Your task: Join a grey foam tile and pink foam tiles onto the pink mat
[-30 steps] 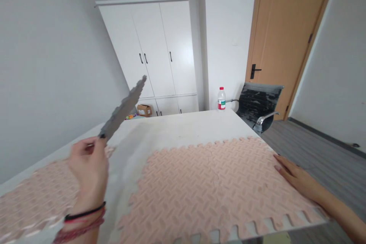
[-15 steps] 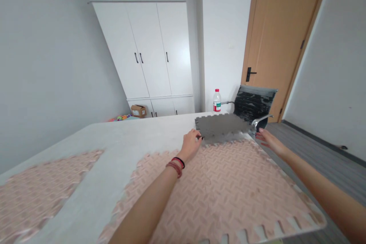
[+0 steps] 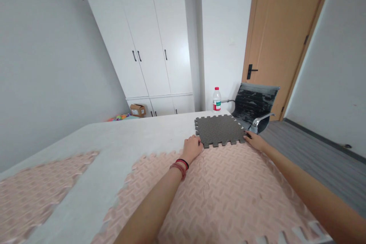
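A dark grey foam puzzle mat (image 3: 219, 129) with toothed edges lies at the far right of the table. My left hand (image 3: 193, 146) has its fingers curled over the mat's near left corner. At the near right corner, my right hand (image 3: 255, 140) pinches the mat's edge, thumb and fingertips partly hidden. Joined pink foam mats (image 3: 237, 187) with a raised tread pattern lie under my forearms, and their far edge meets the grey mat's near teeth. Whether the teeth interlock, I cannot tell.
Another pink foam mat (image 3: 37, 190) lies apart at the left of the white table (image 3: 126, 137). Behind the grey mat stands a red-capped bottle (image 3: 216, 100). A black chair (image 3: 254, 103) is beyond the table's right edge. Cabinets (image 3: 148, 45) and a cardboard box (image 3: 137, 110) are farther back.
My right hand has moved left onto the grey mat's near right corner. The mat, blurred before, now lies flat and sharp. My left hand stays at its left corner.
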The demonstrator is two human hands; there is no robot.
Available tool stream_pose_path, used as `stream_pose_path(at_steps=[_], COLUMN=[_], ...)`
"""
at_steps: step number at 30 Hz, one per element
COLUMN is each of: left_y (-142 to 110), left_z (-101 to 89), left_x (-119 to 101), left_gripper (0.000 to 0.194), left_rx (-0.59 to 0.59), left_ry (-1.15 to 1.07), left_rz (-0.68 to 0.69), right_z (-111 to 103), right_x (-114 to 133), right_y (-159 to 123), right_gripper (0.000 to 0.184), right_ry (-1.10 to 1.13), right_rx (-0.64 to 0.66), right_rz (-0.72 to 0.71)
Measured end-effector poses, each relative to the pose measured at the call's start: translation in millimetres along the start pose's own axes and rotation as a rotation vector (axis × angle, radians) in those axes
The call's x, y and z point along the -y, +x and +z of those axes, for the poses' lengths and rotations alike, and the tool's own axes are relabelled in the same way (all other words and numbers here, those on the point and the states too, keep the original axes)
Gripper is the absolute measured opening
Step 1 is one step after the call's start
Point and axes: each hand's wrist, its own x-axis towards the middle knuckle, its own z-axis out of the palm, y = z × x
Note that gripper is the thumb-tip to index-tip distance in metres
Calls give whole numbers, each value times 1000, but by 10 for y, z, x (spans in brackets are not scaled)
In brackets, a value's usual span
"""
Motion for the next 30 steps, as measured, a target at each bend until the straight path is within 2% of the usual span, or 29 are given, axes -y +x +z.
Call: stream_pose_path(at_steps=[6, 13, 20, 22, 24, 27, 30], left_y=[0, 27, 15, 9, 4, 9, 22], left_z=[50, -6, -25, -40, -47, -36, -24], left_x=[-58, -34, -144, -238, -338, -450, -492], left_gripper=[37, 40, 39, 38, 35, 28, 25], left_rx=[-5, 70, 31, 4, 6, 76, 127], left_ry=[64, 103, 189, 204, 202, 185, 190], left_rz=[-3, -4, 33, 82, 186, 361, 427], right_z=[148, 150, 203, 201, 188, 145, 84], right_x=[-124, -155, -204, -197, -174, -116, -34], right_y=[56, 64, 77, 77, 72, 65, 76], right_gripper=[51, 47, 59, 61, 61, 61, 62], right_ry=[-92, -141, -200, -224, -252, -300, -358], right_rx=[-13, -24, -2, 14, 31, 63, 114], right_rz=[-40, -28, -1, 10, 20, 29, 35])
